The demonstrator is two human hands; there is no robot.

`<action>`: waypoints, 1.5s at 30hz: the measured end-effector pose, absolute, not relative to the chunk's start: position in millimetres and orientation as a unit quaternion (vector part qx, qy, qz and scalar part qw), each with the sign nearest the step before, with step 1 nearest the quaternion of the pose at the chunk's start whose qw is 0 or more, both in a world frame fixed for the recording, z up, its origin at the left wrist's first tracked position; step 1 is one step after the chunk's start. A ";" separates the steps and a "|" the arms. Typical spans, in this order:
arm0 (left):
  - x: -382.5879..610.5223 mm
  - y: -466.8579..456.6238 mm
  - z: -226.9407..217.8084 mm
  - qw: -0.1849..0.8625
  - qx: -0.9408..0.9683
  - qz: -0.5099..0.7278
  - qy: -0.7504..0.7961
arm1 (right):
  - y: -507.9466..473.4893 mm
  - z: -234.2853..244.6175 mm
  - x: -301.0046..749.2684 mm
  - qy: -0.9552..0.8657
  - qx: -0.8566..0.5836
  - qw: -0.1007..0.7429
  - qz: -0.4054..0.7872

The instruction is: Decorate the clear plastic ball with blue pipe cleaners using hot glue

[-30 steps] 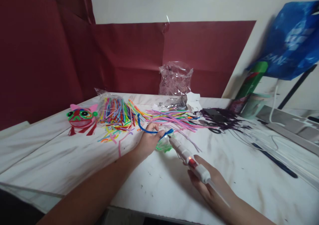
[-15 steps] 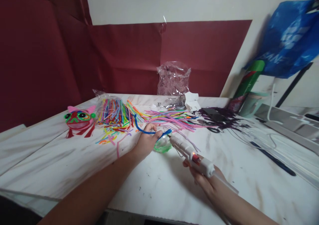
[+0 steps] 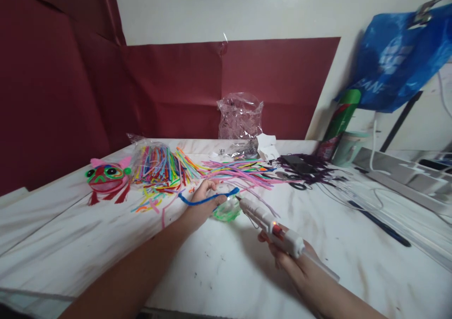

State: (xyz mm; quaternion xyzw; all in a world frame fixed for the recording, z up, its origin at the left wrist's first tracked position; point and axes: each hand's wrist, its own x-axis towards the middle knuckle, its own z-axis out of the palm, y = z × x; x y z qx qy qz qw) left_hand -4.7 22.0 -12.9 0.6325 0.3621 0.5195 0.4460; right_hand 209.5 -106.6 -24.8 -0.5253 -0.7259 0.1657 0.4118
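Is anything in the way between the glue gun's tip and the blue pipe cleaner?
Nothing visible. The glue gun in the right hand has its tip close beside the end of the blue pipe cleaner that the left hand holds; contact is unclear. The clear green object shows below, not between.

Both forearms (image 3: 141,272) reach over the desk (image 3: 212,267), left hand (image 3: 203,205) pinching, right hand (image 3: 294,266) curled in a grip.

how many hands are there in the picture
2: the left hand, holding a blue pipe cleaner, and the right hand, lower and further right, gripping a white glue gun.
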 end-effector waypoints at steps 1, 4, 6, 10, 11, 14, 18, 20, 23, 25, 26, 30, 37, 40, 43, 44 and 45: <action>-5.7 23.1 -12.9 0.446 0.640 0.513 0.359 | -107.4 -26.2 211.2 -0.720 -0.534 0.410 0.168; -7.9 25.5 -13.0 0.449 0.653 0.496 0.355 | -108.0 -34.2 216.3 -0.690 -0.552 0.424 0.195; -8.8 26.4 -13.1 0.462 0.651 0.487 0.353 | -106.9 -38.9 219.0 -0.660 -0.559 0.453 0.216; -9.8 27.1 -12.8 0.470 0.653 0.483 0.346 | -102.6 -31.9 224.9 -0.601 -0.536 0.533 0.259; -9.8 27.0 -12.5 0.467 0.657 0.482 0.343 | -101.6 -27.4 226.8 -0.593 -0.528 0.546 0.268; -8.9 25.9 -11.2 0.467 0.662 0.479 0.338 | -99.8 -16.9 231.8 -0.599 -0.506 0.545 0.297; -7.1 24.0 -11.2 0.475 0.657 0.473 0.345 | -100.8 -18.4 231.0 -0.635 -0.498 0.481 0.342; -7.2 24.0 -12.3 0.464 0.670 0.465 0.345 | -101.7 -20.8 228.4 -0.654 -0.499 0.450 0.348; -8.2 25.5 -14.6 0.448 0.682 0.463 0.346 | -102.8 -21.5 226.0 -0.683 -0.494 0.424 0.330; -8.5 26.9 -16.4 0.444 0.685 0.467 0.340 | -103.3 -21.5 226.0 -0.690 -0.498 0.413 0.324; -8.4 27.6 -17.3 0.441 0.687 0.470 0.336 | -103.5 -21.8 226.2 -0.690 -0.500 0.409 0.325; -7.2 28.5 -19.2 0.433 0.693 0.471 0.333 | -103.7 -24.1 226.4 -0.696 -0.509 0.402 0.308; -7.1 26.1 -18.8 0.420 0.705 0.462 0.337 | -104.3 -23.7 226.1 -0.691 -0.505 0.411 0.315; -7.4 26.0 -19.0 0.422 0.707 0.466 0.325 | -105.0 -25.1 227.3 -0.691 -0.504 0.409 0.318; -7.1 25.5 -17.9 0.416 0.709 0.468 0.325 | -105.9 -27.1 227.3 -0.699 -0.518 0.397 0.294; -7.0 25.2 -17.4 0.416 0.709 0.467 0.328 | -106.2 -27.6 227.1 -0.701 -0.521 0.392 0.290; -6.9 24.9 -16.8 0.417 0.708 0.464 0.331 | -106.4 -28.0 226.8 -0.700 -0.523 0.393 0.287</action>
